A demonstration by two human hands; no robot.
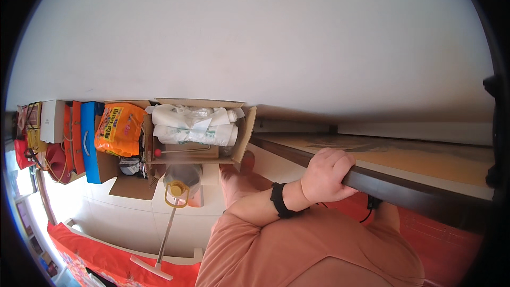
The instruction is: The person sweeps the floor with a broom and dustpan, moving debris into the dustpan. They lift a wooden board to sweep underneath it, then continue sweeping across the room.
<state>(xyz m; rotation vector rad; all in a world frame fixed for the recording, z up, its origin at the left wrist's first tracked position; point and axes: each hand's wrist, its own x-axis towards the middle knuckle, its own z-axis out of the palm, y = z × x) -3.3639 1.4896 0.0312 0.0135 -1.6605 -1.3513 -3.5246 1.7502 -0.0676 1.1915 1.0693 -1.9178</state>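
My left hand point(328, 173) is closed around the dark rim of a broad tan panel point(422, 163), which extends to the right beside the white wall. It wears a black wristband point(282, 200). Below the rim, my right forearm point(385, 215) shows with a black strap and a thin cable; the right hand itself is hidden behind the panel. Left of my legs, an open cardboard box point(248, 133) holds rolls of white plastic bags point(195, 125) and a rod with a red ball end.
An orange plastic package point(120, 128), a blue box point(91, 143) and gift bags line the wall. A large clear jug point(183, 179) with a yellow cap stands before them. A squeegee point(151, 267) with a metal pole overlaps a red cloth point(99, 253). Red material lies beneath the panel.
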